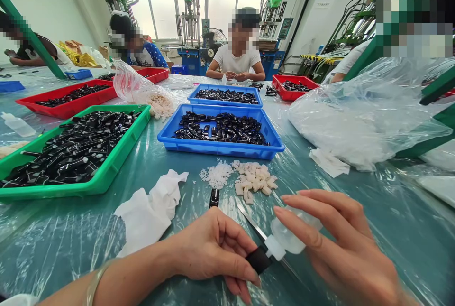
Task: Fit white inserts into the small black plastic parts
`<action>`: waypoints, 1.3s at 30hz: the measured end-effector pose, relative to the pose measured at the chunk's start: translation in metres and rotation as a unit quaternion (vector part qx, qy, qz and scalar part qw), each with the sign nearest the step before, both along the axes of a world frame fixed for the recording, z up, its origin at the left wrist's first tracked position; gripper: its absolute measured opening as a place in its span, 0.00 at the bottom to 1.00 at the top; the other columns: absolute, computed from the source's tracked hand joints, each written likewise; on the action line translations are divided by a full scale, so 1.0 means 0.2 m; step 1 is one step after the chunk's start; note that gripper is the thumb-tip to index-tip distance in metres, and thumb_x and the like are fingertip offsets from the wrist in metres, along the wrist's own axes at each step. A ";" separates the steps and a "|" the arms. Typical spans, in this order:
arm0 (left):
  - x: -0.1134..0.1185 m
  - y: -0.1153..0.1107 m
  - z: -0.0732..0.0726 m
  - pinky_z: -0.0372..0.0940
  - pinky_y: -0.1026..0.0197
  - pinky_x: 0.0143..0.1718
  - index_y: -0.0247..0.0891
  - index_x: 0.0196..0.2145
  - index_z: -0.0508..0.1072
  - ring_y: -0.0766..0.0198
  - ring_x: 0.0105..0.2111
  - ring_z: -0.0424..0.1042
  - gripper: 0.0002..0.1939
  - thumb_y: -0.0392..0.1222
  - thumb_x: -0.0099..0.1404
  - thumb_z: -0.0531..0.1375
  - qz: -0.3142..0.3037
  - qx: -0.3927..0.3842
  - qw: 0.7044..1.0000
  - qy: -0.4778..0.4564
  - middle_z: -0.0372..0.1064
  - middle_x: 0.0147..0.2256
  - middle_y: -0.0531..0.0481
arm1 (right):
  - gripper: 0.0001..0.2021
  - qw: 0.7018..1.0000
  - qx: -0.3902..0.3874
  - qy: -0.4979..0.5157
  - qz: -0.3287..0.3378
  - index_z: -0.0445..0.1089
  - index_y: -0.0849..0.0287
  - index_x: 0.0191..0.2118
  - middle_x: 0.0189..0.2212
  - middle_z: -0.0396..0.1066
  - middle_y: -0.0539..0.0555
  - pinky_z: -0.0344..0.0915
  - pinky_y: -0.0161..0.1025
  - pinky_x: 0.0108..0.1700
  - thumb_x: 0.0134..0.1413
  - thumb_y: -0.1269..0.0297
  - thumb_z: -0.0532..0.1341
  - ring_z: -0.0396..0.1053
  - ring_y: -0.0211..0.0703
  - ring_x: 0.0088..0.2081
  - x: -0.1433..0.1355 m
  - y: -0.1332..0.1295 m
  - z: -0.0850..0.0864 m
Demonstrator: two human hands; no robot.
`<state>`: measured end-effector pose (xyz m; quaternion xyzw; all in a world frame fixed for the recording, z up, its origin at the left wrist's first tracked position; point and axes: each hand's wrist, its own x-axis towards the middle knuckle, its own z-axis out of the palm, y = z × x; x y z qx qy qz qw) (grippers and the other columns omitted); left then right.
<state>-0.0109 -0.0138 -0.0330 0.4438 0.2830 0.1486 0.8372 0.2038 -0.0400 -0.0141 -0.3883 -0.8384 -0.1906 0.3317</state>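
The left hand [213,244] pinches a small flat black piece [259,261] between its thumb and fingers, near the side of the table [88,235] closest to the person. The right hand [351,244] is wrapped around a see-through bottle [291,237], and the bottle's white tip [275,248] meets the edge of the black piece; I cannot tell if it goes inside. Metal tweezers [250,220] lie behind the bottle. Past the left hand, another black piece [214,198] sits in front of the near edge of a blue tray [220,149]. White bits [217,174] are by that edge too, and cream lumps [255,179] lie close to the tray's near right corner. A crumpled white tissue [152,206] is near the near right corner of a green tray [124,149]. Both trays hold lots of black pieces. A person in a white shirt [240,59] sits at the table's far edge.
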 end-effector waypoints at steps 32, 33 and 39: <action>0.00 0.00 0.00 0.66 0.72 0.22 0.30 0.28 0.77 0.69 0.21 0.72 0.08 0.33 0.47 0.66 0.000 -0.015 1.000 0.004 0.72 0.22 0.50 | 0.16 1.000 0.009 0.014 -0.008 0.69 0.54 0.42 0.39 0.70 0.55 0.60 0.49 0.43 0.55 0.80 0.52 0.63 0.49 0.45 0.01 0.00 -0.03; 0.00 0.00 0.00 0.66 0.72 0.22 0.30 0.29 0.77 0.69 0.21 0.72 0.08 0.34 0.47 0.66 0.001 -0.013 1.000 0.005 0.72 0.23 0.49 | 0.16 1.000 0.008 0.015 -0.006 0.70 0.54 0.42 0.39 0.70 0.55 0.60 0.48 0.43 0.55 0.79 0.52 0.64 0.49 0.45 0.01 -0.01 -0.03; 0.00 0.00 0.00 0.66 0.72 0.22 0.29 0.29 0.76 0.68 0.21 0.72 0.10 0.35 0.47 0.66 0.002 -0.004 1.000 0.003 0.72 0.23 0.49 | 0.16 1.000 -0.013 0.009 -0.004 0.69 0.52 0.42 0.40 0.70 0.54 0.60 0.48 0.44 0.56 0.78 0.52 0.63 0.48 0.45 0.02 -0.01 -0.01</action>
